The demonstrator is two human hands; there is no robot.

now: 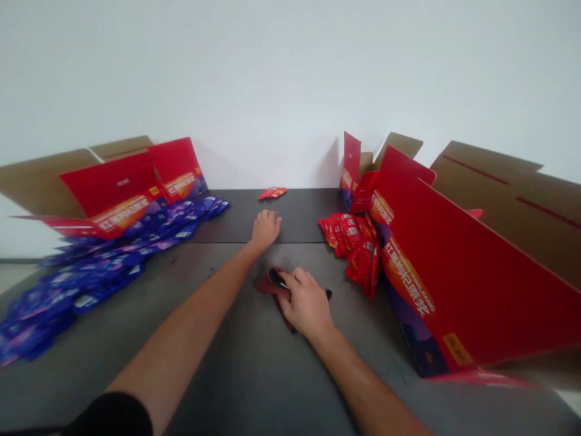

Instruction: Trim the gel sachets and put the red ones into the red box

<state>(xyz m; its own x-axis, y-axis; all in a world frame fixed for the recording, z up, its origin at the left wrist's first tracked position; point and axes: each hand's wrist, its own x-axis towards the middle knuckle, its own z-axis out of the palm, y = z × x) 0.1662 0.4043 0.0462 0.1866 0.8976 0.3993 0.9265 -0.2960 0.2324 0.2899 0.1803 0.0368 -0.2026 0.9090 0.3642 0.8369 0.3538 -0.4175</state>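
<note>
My left hand (265, 229) rests palm down on the dark table (254, 363), fingers stretched forward, holding nothing. My right hand (305, 303) is closed around a black pen-like tool (276, 277) and presses on a dark red packet (269, 286) lying under it. A row of red packets (356, 245) lies just to the right of both hands. Two loose red packets (272, 192) sit at the far edge of the table.
A large heap of blue-purple packets (104, 260) spreads over the left side, spilling from a tipped red carton (122, 188). A big red carton (454, 266) lies open on the right, with brown cardboard flaps (508, 200) behind. A white wall stands at the back.
</note>
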